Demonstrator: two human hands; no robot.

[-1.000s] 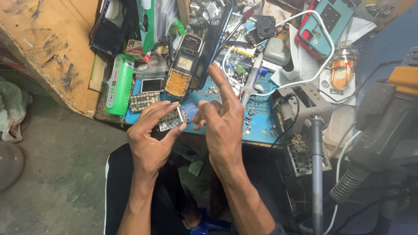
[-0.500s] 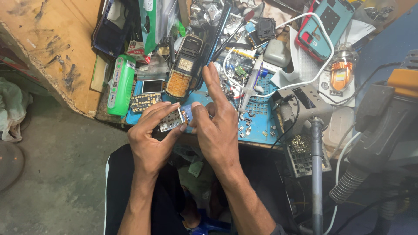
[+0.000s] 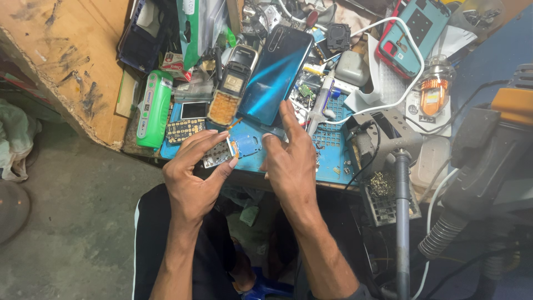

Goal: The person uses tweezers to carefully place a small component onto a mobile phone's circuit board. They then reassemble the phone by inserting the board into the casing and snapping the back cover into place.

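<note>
— Hands first: what are they doing?

— Left hand (image 3: 191, 175) pinches a small bare phone circuit board with a grey metal keypad grid (image 3: 218, 154) between thumb and fingertips, at the near edge of the blue silicone work mat (image 3: 333, 150). Right hand (image 3: 290, 161) is spread, fingers fanned, with one fingertip touching a thin metal tool (image 3: 273, 130); whether it grips the tool I cannot tell.

— How does the board look?

— Narrow and rectangular, tilted, its face covered in rows of pale contact pads. Its right end meets a small blue plastic part (image 3: 246, 144), and a thin orange strip sticks up just beyond it. The board is held just above the mat's near edge, over the person's lap.

— What lies around it?

— Just beyond, an old brown and grey keypad phone shell (image 3: 232, 91) lies face up, and right of that a glossy teal smartphone back panel (image 3: 276, 74). Left of them are a bright green plastic box (image 3: 153, 105) and a dark loose keypad board with gold dots (image 3: 184, 130). Farther right, a white syringe-like tube (image 3: 321, 105) rests on the mat, and a white cable (image 3: 388, 66) loops round toward a teal phone case with a red rim (image 3: 413, 33). At the near right stands a grey metal holder with brass wool (image 3: 383, 189).
</note>
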